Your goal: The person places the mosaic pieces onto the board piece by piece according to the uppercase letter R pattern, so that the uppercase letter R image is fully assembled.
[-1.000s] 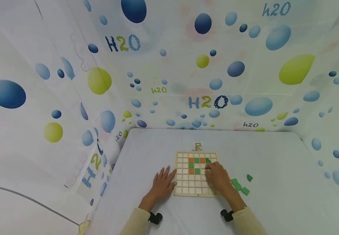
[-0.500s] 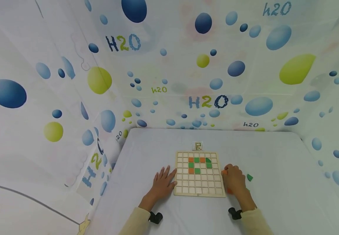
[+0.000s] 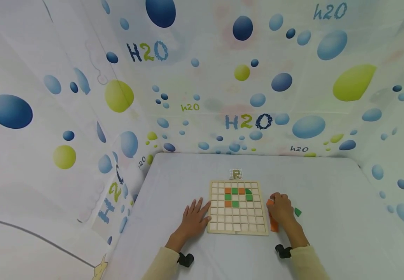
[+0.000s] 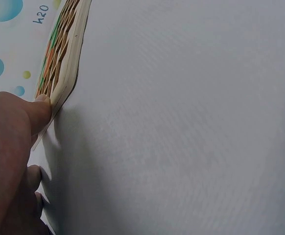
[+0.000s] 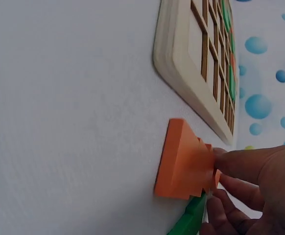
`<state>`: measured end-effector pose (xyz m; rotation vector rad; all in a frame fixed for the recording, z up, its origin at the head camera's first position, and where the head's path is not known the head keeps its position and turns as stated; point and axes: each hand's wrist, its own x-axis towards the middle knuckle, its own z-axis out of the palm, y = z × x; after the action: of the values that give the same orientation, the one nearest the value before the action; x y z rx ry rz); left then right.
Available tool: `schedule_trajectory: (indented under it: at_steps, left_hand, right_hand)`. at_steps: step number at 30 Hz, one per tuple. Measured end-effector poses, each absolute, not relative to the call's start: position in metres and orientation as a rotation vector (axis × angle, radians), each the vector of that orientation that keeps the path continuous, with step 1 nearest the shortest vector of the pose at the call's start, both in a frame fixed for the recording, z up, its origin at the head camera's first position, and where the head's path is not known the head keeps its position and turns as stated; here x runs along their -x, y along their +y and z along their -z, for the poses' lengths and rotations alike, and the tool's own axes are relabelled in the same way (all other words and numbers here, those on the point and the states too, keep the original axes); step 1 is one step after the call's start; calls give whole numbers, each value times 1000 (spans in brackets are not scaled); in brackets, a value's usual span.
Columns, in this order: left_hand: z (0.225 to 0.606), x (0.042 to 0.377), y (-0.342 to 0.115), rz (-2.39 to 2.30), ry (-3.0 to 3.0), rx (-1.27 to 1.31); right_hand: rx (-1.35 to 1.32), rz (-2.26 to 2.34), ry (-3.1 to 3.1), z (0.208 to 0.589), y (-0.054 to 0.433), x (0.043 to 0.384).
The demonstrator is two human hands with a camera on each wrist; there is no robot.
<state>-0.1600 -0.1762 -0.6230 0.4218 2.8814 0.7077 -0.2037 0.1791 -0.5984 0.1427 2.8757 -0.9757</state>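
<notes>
At the bottom edge of the head view, two cream sleeves (image 3: 161,265) come in, each with a small black wrist device (image 3: 186,259) beside it. The left hand (image 3: 192,219), lower centre, lies palm down with its fingers spread, gripping nothing; thumb and forefinger touch the left edge of the wooden board (image 3: 236,233). To the right of centre, the right hand (image 3: 281,210) is curled, thumb and forefinger pinching an orange tile (image 3: 270,202) at the far end of a row of orange tiles (image 3: 274,224); whether that tile is lifted clear of its neighbours is hard to see past the fingers. The row runs just beside the board's right edge. At the bottom of the right wrist view, a green piece (image 5: 189,218) lies close against the row, and in the head view a small green tile (image 3: 298,212) sits on the white tabletop (image 3: 334,210), just right of the right hand.

The board lies flat, a grid of pale squares. Orange and green tiles (image 3: 235,191) fill eight squares in its upper part, one green tile with a rounded corner. Just beyond its far edge lies a small patterned card (image 3: 236,174). Behind, a white wall cloth (image 3: 215,85) printed with blue and lime drops fills the upper frame.
</notes>
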Motion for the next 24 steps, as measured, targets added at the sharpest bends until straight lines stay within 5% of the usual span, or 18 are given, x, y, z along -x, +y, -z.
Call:
schedule_trajectory:
  at_steps: [24]
  left_hand:
    - [623, 159, -176, -710, 2886, -422]
  right_hand:
    - [59, 1023, 2845, 614, 196, 199]
